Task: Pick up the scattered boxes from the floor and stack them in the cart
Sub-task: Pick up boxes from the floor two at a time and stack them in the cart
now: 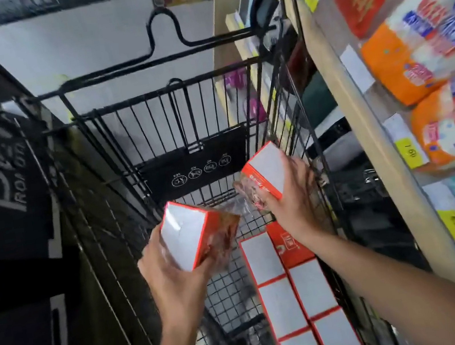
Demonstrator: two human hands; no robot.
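Gripping a box point(191, 235) in left hand point(171, 275), another box point(265, 170) in right hand point(289, 192) over the cart point(164, 92); probably risking a crooked drop toppling the stacked boxes point(297, 290).

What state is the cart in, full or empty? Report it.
Partly filled. Red-edged boxes lie in two rows along the right side of the cart; the wire floor on the left is bare.

Both arms extended forward; left hand point(173, 271) and right hand point(292, 191) each with fingers curled, gripping.
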